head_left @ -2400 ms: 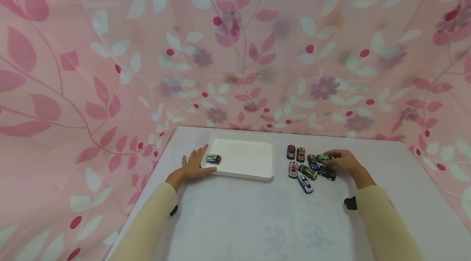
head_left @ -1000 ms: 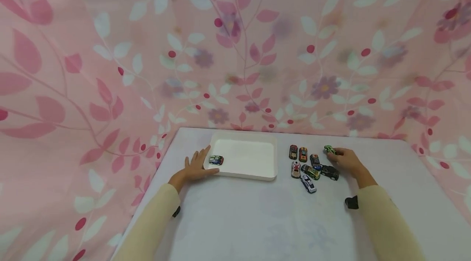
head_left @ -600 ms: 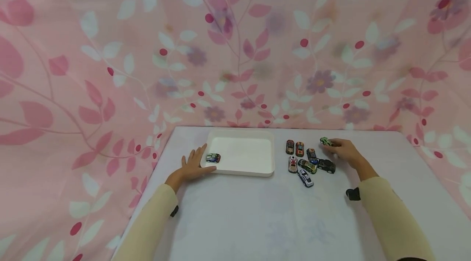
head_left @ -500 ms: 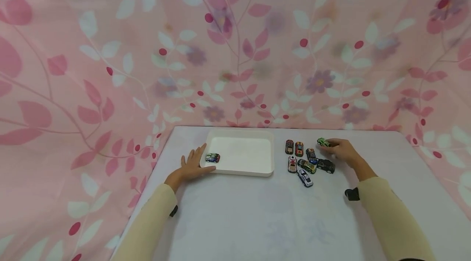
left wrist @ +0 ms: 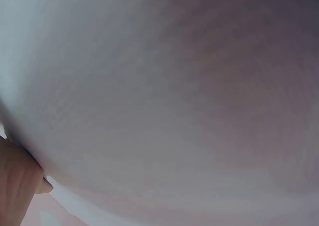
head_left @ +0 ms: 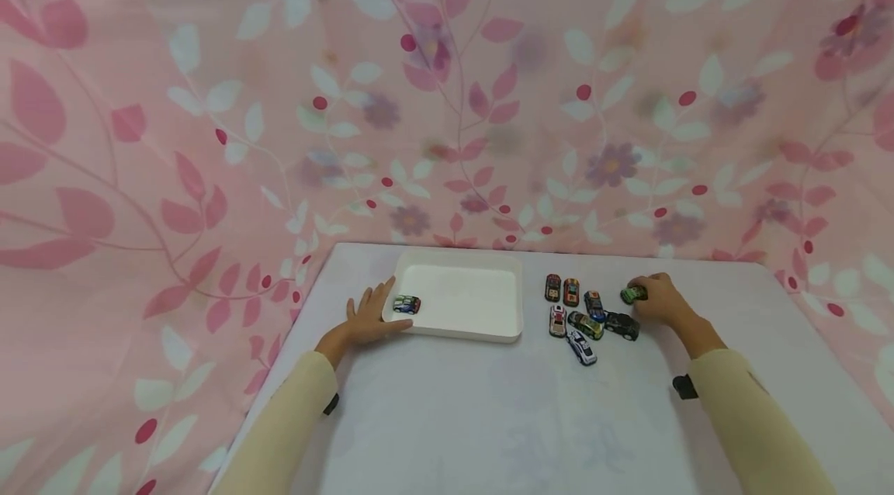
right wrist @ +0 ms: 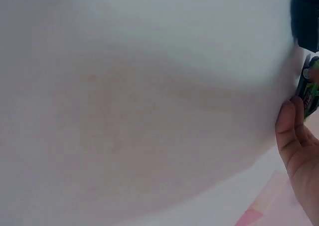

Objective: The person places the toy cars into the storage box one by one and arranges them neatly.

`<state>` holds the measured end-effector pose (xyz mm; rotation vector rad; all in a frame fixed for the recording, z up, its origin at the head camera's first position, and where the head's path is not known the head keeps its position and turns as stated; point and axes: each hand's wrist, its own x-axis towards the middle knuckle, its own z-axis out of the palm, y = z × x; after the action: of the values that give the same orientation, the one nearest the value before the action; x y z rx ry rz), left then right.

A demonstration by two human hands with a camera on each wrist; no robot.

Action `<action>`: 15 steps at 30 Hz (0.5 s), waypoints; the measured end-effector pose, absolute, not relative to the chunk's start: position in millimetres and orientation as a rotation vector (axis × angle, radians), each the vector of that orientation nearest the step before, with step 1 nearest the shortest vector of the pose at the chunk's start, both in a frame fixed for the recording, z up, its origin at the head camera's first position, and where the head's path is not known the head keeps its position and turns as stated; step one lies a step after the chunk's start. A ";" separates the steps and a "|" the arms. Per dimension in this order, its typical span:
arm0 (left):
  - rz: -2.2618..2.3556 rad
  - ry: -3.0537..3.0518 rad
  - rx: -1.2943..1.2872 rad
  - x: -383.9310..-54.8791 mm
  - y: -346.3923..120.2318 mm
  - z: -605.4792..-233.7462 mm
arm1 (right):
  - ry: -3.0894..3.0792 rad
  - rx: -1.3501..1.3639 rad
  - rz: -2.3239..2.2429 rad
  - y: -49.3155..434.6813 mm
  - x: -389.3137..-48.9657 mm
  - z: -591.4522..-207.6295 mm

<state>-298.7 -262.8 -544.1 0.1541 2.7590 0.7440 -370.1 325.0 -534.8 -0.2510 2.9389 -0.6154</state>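
Observation:
In the head view my right hand [head_left: 658, 299] holds a small green toy car [head_left: 633, 294] between thumb and fingers, at the back right of the toy car group. The right wrist view shows the fingers [right wrist: 286, 123] against the green car's side, partly cut off by the frame edge. Just in front of it lies a black toy car [head_left: 621, 325]. My left hand [head_left: 368, 322] rests with spread fingers on the left corner of a white tray [head_left: 461, 336]. Inside that tray, near the left hand, sits a green, white and blue toy car [head_left: 407, 304].
Several other toy cars lie right of the tray, among them an orange one [head_left: 571, 292], a red-and-white one [head_left: 557, 321] and a white one [head_left: 581, 347]. A pink floral cloth [head_left: 461, 130] hangs behind the white table [head_left: 447, 417].
My right hand has lifted the green car away from beside the black car, moved it back, then brought it right and somewhat nearer. The left hand stays at the tray.

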 end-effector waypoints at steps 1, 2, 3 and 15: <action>0.746 2.755 0.152 -298.3 -263.2 -543.8 | 2.934 -0.229 -0.649 326.1 -369.2 -537.2; 0.734 2.755 0.147 -298.2 -263.8 -544.1 | 2.931 -0.210 -0.680 326.1 -368.0 -538.8; 0.730 2.755 0.146 -298.1 -264.4 -543.6 | 2.938 -0.210 -0.697 326.0 -367.4 -540.6; 0.737 2.763 0.160 -295.8 -262.0 -547.6 | 2.973 -0.129 -0.847 336.7 -356.3 -547.4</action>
<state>-295.8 -262.0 -547.6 0.1597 2.7627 0.7366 -356.3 336.7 -547.4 -0.1291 2.9727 -0.8472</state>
